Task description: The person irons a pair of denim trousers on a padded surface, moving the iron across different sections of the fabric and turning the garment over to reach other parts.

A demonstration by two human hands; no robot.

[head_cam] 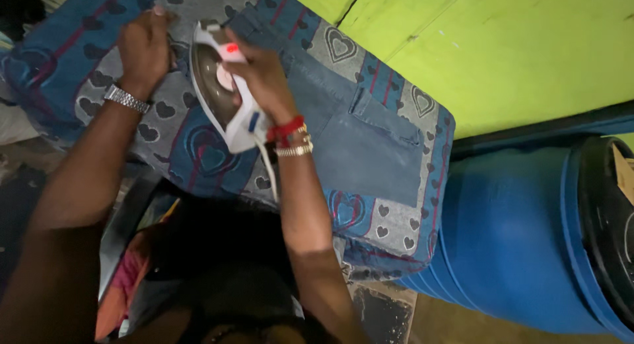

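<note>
The left hand (144, 50) is pressed flat on the cloth (165, 113), left of the iron (221, 96); its fingers are spread, closed on nothing, and the heart-patterned padding is held smooth beneath it. The cloth is judged soft and limp, so it is better steadied by a flat palm than pinched. The iron is tipped up on its edge, its metal soleplate turned toward the left hand, above the jeans (360, 136). It is held by the right hand (261, 73), whose grip is wrapped round the white handle; that handle is judged the only safe place to take hold, since the soleplate may be hot. The iron is judged rigid and fairly heavy, with a cord (269, 169) trailing down below it that could drag. Right of the iron, the jeans lie flat on the padded worktop; denim is judged thick and stiffish, yet foldable. Far right of the iron a blue barrel (515, 232) stands.
</note>
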